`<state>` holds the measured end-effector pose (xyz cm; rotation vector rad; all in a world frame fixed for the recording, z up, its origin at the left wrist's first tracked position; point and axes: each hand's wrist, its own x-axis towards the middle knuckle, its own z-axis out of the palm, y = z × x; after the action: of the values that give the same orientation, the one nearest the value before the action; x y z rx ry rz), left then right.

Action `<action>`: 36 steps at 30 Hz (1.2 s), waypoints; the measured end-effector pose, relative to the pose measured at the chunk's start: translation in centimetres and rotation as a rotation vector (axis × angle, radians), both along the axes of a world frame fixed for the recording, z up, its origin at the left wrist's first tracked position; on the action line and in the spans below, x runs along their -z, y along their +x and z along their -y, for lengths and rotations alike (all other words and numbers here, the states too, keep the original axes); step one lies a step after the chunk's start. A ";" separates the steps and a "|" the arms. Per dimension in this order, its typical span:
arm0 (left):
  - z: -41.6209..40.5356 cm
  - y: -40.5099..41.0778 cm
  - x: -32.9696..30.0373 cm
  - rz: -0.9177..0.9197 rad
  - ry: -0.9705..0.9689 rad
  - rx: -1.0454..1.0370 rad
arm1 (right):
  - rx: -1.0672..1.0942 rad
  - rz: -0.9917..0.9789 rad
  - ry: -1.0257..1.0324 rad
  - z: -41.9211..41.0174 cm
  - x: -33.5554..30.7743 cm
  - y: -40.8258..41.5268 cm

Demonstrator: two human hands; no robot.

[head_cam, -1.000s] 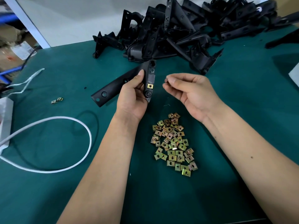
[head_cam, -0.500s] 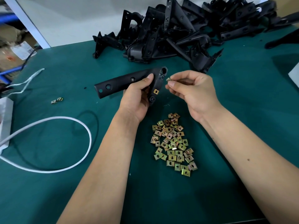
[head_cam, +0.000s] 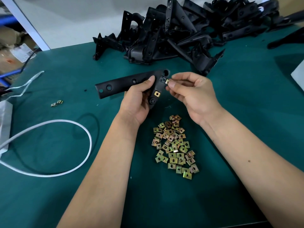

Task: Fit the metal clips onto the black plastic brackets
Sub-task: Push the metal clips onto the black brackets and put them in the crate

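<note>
My left hand (head_cam: pixel 138 99) grips a black plastic bracket (head_cam: pixel 121 83) above the green table, its long arm pointing left. One brass-coloured clip (head_cam: pixel 157 93) sits fitted on the bracket's short leg. My right hand (head_cam: pixel 192 94) pinches another metal clip (head_cam: pixel 167 81) between thumb and forefinger, touching the bracket's edge near its upper square hole. A loose pile of several metal clips (head_cam: pixel 175 146) lies on the table below both hands.
A heap of black brackets (head_cam: pixel 181 33) fills the back of the green table (head_cam: pixel 246 112). Two stray clips (head_cam: pixel 57 103) lie at the left. A white cable (head_cam: pixel 79 129) loops at the left beside a white box (head_cam: pixel 4 122).
The left hand turned the bracket so its long arm lies more level and raised it. The right hand brought its clip leftward up to the bracket's edge.
</note>
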<state>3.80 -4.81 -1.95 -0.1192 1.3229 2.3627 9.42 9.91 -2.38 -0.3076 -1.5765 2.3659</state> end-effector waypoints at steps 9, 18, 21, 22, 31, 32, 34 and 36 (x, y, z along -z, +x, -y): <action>0.7 -0.2 -0.3 -0.010 -0.004 0.168 | -0.074 0.045 -0.119 -0.1 -0.9 0.2; 0.5 -0.1 -0.4 0.041 -0.009 0.125 | -0.028 0.088 -0.211 0.2 -0.9 0.4; 0.4 -0.1 -0.4 0.027 -0.090 0.073 | 0.006 0.109 -0.144 0.1 -0.8 0.4; 0.3 -0.1 -0.3 0.023 -0.104 0.054 | 0.019 0.112 -0.137 0.2 -0.8 0.4; 0.5 0.2 -0.3 0.007 -0.004 0.064 | -0.092 0.118 0.056 0.3 -0.6 0.1; 0.5 0.2 -0.4 0.015 0.000 0.069 | -0.095 0.122 0.073 0.4 -0.6 0.2; 0.4 0.4 -0.5 0.019 -0.002 0.085 | -0.087 0.105 0.044 0.6 -0.5 0.4; 0.2 0.4 -0.5 0.014 0.001 0.089 | -0.074 0.084 -0.001 1.0 -0.5 0.5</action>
<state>4.25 -5.02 -1.44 -0.0754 1.2930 2.2844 9.96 8.94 -1.89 -0.3594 -1.6512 2.4391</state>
